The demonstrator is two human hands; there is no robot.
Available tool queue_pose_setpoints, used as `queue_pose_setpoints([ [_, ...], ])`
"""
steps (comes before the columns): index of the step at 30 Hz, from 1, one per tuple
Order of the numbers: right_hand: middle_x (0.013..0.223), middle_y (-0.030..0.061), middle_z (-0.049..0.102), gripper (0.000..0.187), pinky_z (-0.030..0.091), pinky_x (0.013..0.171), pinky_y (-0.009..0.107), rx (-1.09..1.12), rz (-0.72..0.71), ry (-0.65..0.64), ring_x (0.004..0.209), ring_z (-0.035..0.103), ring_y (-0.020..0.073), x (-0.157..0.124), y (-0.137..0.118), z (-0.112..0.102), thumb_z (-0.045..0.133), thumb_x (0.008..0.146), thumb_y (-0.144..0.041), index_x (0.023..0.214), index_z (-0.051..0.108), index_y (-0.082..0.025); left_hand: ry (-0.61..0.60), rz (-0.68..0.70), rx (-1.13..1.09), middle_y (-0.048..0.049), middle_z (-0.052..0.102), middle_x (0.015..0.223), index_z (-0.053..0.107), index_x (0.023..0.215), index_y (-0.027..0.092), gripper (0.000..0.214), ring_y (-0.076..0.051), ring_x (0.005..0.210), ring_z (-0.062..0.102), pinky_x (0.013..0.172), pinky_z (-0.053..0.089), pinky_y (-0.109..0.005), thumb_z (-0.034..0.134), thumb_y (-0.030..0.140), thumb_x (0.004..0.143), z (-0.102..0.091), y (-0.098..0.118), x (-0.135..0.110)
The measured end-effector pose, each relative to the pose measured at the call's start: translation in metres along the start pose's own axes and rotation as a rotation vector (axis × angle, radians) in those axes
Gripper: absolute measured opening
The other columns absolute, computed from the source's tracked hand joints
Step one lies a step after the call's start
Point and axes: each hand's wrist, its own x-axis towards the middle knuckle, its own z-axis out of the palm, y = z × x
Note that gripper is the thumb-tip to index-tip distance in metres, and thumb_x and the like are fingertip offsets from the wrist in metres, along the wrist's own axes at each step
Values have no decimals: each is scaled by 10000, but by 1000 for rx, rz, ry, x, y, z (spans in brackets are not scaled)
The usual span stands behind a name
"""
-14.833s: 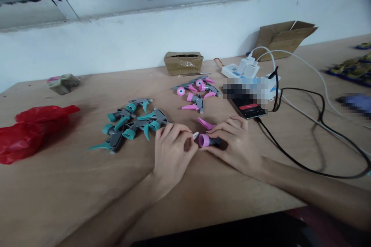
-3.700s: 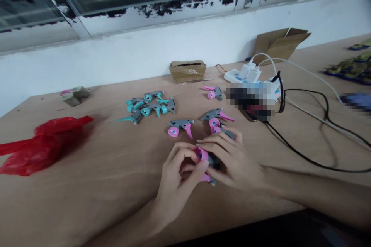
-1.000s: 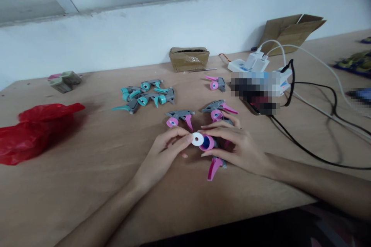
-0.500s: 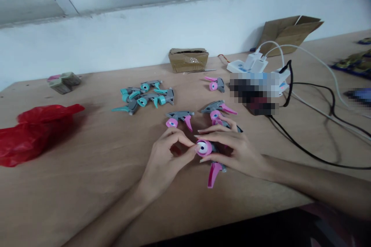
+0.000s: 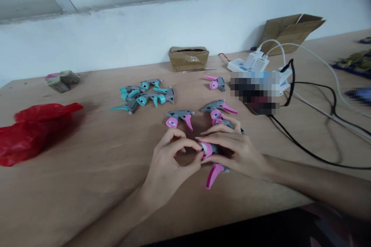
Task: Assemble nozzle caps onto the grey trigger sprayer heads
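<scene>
Pink and grey mark the piece in hand: a grey plastic trigger spray head with a round pink collar lies low over the wooden tabletop, close before the person. The right hand wraps its body, fingers closed round it. The left hand pinches thumb and forefinger against the collar's mouth, where something whitish shows. Seating that insert seems the step in hand; finishing it would call for an even press with the head held steady. Similar pink-trimmed spray heads lie just beyond.
</scene>
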Motion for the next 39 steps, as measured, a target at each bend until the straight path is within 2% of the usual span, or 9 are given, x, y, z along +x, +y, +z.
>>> queue_pose_setpoints([
  [5,981,26,684,345,230,1006,487,-5,1,10,967,594,179,1,-2,-1,622,788,-367,1104,573,-238,46,-7,-21,5,524,804,633,761,206,101,-94,632,463,564,417,-220,686,160,688,0,1,0],
  [10,934,25,689,327,276,956,458,7,8,25,934,604,178,2,-2,-1,631,782,-362,1074,582,-224,23,-4,-20,6,526,796,655,794,214,109,-89,632,462,562,408,-212,666,145,710,1,0,-1],
  [15,952,29,678,328,255,963,469,14,-24,37,932,599,168,1,0,0,626,790,-347,1086,577,-214,8,-12,-38,8,544,793,661,787,209,118,-91,642,482,582,422,-218,676,138,694,0,1,1],
  [20,927,39,692,308,335,844,417,-7,-36,39,896,603,170,1,-1,0,579,821,-382,1077,587,-212,-12,-31,-25,7,570,786,661,781,204,101,-101,658,513,585,433,-224,684,168,688,0,2,2],
  [25,941,31,695,329,332,817,389,-32,-34,46,915,600,173,1,0,-2,608,802,-367,1098,584,-227,-20,-35,7,5,575,797,662,794,207,102,-103,660,529,575,441,-221,680,191,695,3,-2,0],
  [30,956,26,686,323,336,809,369,-14,-40,39,920,600,164,0,1,-3,602,809,-356,1112,578,-245,-43,-6,24,6,565,798,662,799,213,86,-108,679,544,632,466,-238,659,182,719,3,-1,1],
  [36,968,32,679,329,320,836,379,3,-52,30,930,594,160,1,0,-4,635,784,-333,1086,582,-212,42,116,18,0,551,815,655,813,202,103,-106,729,561,694,477,-236,665,149,725,0,1,-1],
  [39,962,21,683,345,324,843,375,6,-54,34,929,599,153,1,0,-4,656,764,-335,1075,587,-203,32,148,6,-1,579,814,670,827,214,113,-102,730,577,670,477,-216,649,137,748,0,1,-2],
])
